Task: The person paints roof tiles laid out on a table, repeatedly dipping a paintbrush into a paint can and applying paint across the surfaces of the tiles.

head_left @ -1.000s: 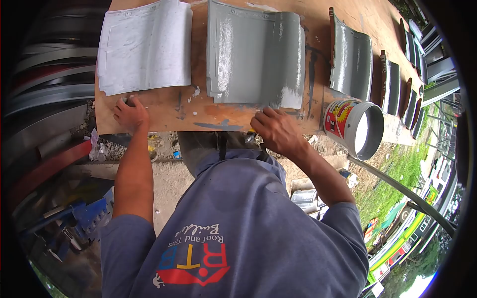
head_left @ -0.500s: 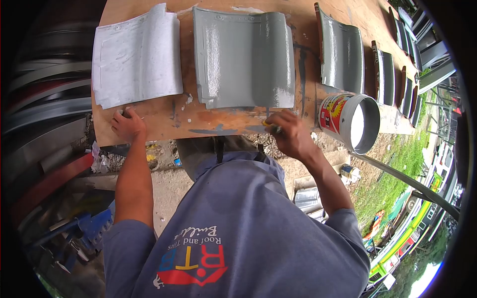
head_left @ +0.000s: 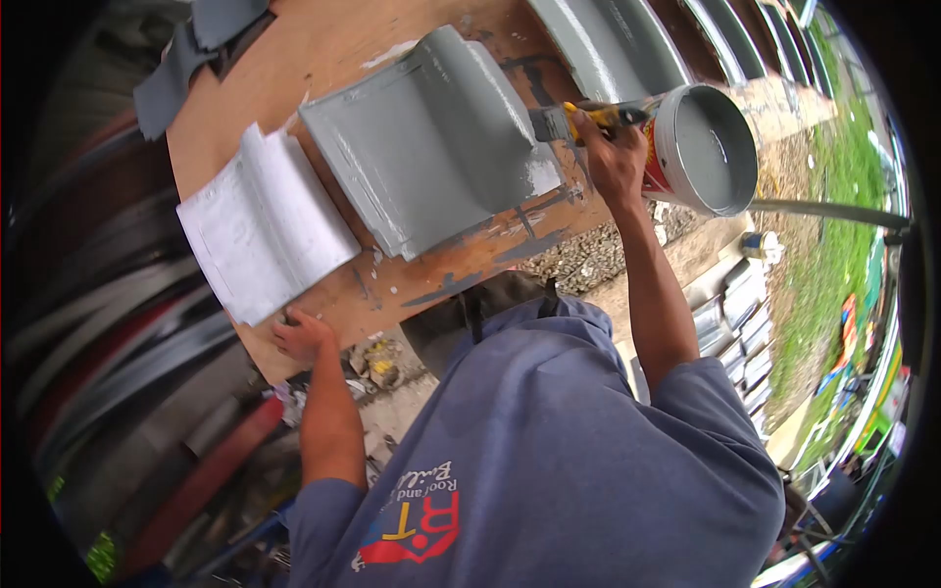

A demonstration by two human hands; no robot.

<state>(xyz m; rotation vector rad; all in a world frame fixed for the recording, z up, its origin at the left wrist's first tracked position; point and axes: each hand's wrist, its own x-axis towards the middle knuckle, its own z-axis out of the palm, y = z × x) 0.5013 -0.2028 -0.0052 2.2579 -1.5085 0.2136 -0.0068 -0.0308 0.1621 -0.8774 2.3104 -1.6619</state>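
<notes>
My right hand [head_left: 618, 162] is wrapped round a paintbrush [head_left: 610, 117] with a yellow and black handle. Its bristles reach the right edge of a grey-painted roof tile [head_left: 431, 142], which has a whitish patch at its lower right corner. Just right of that hand is a paint bucket [head_left: 667, 147] with grey paint inside. My left hand [head_left: 304, 335] rests at the near edge of the wooden board [head_left: 392, 309], beside the lower corner of a white tile [head_left: 270, 230]. Its fingers are bent, and whatever they hold, if anything, cannot be made out.
More grey tiles [head_left: 613, 49] stand in a row towards the upper right. Dark grey pieces [head_left: 172, 83] lie at the board's upper left corner. Curved metal sheets [head_left: 108, 343] are on the left. A metal pole [head_left: 833, 214] extends right from near the bucket.
My right hand has moved up and right from the board's near edge to the grey tile's right side, with the brush. The view has turned, so the board appears tilted.
</notes>
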